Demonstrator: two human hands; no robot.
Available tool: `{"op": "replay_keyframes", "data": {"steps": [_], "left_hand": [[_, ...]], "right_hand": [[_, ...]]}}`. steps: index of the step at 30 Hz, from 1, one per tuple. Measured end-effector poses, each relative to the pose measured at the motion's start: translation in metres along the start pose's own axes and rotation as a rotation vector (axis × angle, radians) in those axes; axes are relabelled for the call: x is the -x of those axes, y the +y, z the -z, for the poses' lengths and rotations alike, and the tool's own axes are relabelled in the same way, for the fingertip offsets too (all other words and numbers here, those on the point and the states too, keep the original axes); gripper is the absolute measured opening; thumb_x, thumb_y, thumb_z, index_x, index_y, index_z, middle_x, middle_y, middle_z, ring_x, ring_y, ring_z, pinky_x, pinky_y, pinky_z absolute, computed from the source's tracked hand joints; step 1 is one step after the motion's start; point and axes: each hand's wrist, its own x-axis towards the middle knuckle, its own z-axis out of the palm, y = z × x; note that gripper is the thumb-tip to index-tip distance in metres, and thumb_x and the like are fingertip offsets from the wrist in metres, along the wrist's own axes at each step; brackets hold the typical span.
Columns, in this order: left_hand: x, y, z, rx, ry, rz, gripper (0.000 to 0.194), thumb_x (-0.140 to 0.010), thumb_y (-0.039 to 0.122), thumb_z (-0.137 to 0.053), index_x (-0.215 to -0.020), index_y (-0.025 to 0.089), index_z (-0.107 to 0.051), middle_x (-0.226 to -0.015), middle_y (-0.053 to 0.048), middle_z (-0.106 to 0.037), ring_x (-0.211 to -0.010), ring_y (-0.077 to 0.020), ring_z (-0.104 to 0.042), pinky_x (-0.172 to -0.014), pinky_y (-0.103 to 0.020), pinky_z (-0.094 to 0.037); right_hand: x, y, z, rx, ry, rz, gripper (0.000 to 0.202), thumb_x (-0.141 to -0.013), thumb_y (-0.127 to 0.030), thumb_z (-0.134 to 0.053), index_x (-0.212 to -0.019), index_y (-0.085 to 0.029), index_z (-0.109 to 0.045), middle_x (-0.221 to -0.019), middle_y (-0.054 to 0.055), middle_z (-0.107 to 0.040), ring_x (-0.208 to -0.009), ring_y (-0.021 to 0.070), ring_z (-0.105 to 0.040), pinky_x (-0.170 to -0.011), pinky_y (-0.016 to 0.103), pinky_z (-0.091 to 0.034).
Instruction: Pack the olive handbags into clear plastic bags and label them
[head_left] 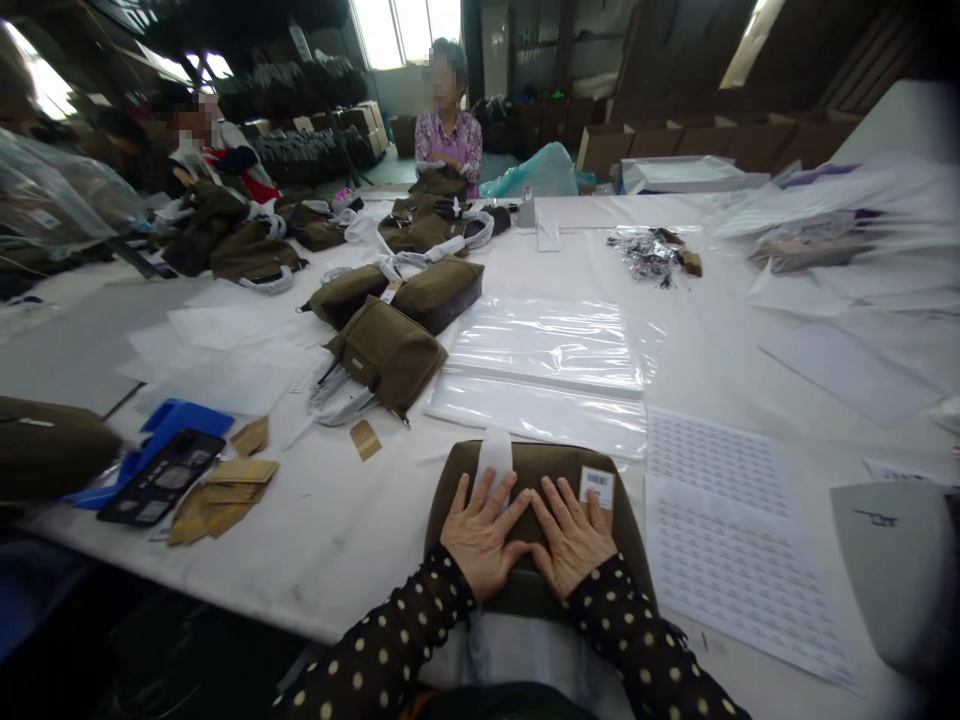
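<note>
An olive-brown bag (551, 462) lies flat on the table right in front of me. My left hand (484, 535) presses on its left half with fingers spread, fingertips over a white wrapped strap (496, 455). On the right half rests my right hand (571, 535), palm down and fingers apart, the fingers beside and partly over a white barcode tag (598, 486). The two hands nearly meet at thumbs and index fingers. Neither one grips anything. White material hangs at the bag's near edge, by my body.
Clear plastic bags (547, 350) lie stacked beyond. Label sheets (731, 540) are to the right, with a grey object (896, 570) past them. More olive bags (390, 350), a phone (161, 477) and brown tags (225, 495) lie leftward. A co-worker (448, 130) is across the table.
</note>
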Motion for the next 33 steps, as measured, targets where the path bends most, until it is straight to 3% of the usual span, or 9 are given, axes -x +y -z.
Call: {"op": "replay_keyframes", "data": {"steps": [5,9,12,14,18,22,27,31,33], "left_hand": [[0.006,-0.026,0.048,0.326,0.075,-0.144,0.048,-0.085,0.046,-0.042,-0.128,0.025,-0.044,-0.141,-0.008,-0.033,-0.132,-0.0291,-0.023,-0.104,-0.049,-0.026],[-0.026,-0.082,0.087,0.508,0.33,0.088,0.018,-0.085,0.028,-0.051,-0.094,0.021,-0.065,-0.106,-0.008,-0.061,-0.1,-0.0188,-0.056,-0.086,-0.031,-0.046],[-0.085,-0.121,0.072,0.443,0.136,0.189,0.016,-0.082,0.03,-0.055,-0.086,0.018,-0.066,-0.084,-0.004,-0.065,-0.078,-0.0136,-0.059,-0.074,-0.025,-0.047],[-0.127,-0.139,0.043,0.391,-0.028,0.178,0.014,-0.076,0.031,-0.062,-0.08,0.019,-0.067,-0.081,-0.002,-0.065,-0.076,-0.0134,-0.059,-0.073,-0.024,-0.046],[-0.19,-0.161,-0.02,0.327,-0.231,0.168,0.019,-0.06,0.03,-0.076,-0.069,0.016,-0.064,-0.077,-0.003,-0.063,-0.079,-0.0167,-0.057,-0.072,-0.027,-0.046],[-0.22,-0.18,-0.05,0.288,-0.439,0.175,0.023,-0.082,0.035,-0.056,-0.08,0.013,-0.059,-0.079,-0.002,-0.061,-0.071,-0.0129,-0.057,-0.068,-0.031,-0.048],[-0.224,-0.183,-0.032,0.273,-0.48,0.161,0.033,-0.088,0.04,-0.042,-0.079,0.014,-0.061,-0.074,-0.002,-0.061,-0.066,-0.0124,-0.056,-0.065,-0.027,-0.045],[-0.19,-0.17,0.002,0.213,-0.307,0.088,0.039,-0.073,0.045,-0.061,-0.101,0.019,-0.059,-0.104,-0.008,-0.058,-0.098,-0.0219,-0.053,-0.081,-0.03,-0.04],[-0.173,-0.167,0.013,0.169,-0.25,0.075,0.027,-0.079,0.037,-0.055,-0.098,0.018,-0.061,-0.103,-0.01,-0.058,-0.1,-0.0235,-0.052,-0.082,-0.032,-0.038]], "right_hand": [[0.006,0.014,0.041,-0.019,0.129,0.072,0.066,-0.077,-0.051,-0.05,-0.132,-0.017,-0.038,-0.14,0.012,-0.032,-0.129,0.0358,-0.021,-0.102,0.059,-0.012],[-0.014,0.076,0.078,-0.243,0.287,-0.117,0.049,-0.081,-0.038,-0.05,-0.126,-0.018,-0.043,-0.129,0.012,-0.045,-0.121,0.0294,-0.038,-0.1,0.05,-0.032],[-0.054,0.132,0.06,-0.472,0.248,-0.192,0.028,-0.082,-0.035,-0.051,-0.105,-0.021,-0.056,-0.103,0.006,-0.06,-0.095,0.0193,-0.058,-0.084,0.035,-0.049],[-0.084,0.156,0.032,-0.534,0.075,-0.181,0.028,-0.083,-0.038,-0.047,-0.101,-0.02,-0.058,-0.101,0.006,-0.061,-0.09,0.0174,-0.059,-0.078,0.032,-0.051],[-0.121,0.17,-0.021,-0.373,-0.296,-0.143,0.033,-0.082,-0.039,-0.043,-0.101,-0.018,-0.061,-0.101,0.007,-0.063,-0.092,0.0188,-0.059,-0.083,0.034,-0.047],[-0.129,0.17,-0.042,-0.231,-0.425,-0.146,0.04,-0.073,-0.046,-0.056,-0.102,-0.018,-0.063,-0.094,0.007,-0.065,-0.091,0.0217,-0.058,-0.084,0.034,-0.044],[-0.142,0.185,-0.037,-0.144,-0.545,-0.195,0.025,-0.083,-0.027,-0.043,-0.084,-0.02,-0.066,-0.079,0.005,-0.068,-0.077,0.0193,-0.062,-0.072,0.029,-0.044],[-0.159,0.204,-0.017,-0.121,-0.593,-0.18,0.028,-0.085,-0.026,-0.039,-0.08,-0.022,-0.066,-0.078,0.003,-0.068,-0.073,0.0171,-0.062,-0.068,0.027,-0.042],[-0.166,0.205,-0.008,-0.1,-0.606,-0.167,0.021,-0.082,-0.023,-0.045,-0.078,-0.022,-0.065,-0.077,0.002,-0.068,-0.072,0.0155,-0.062,-0.068,0.026,-0.042]]}}
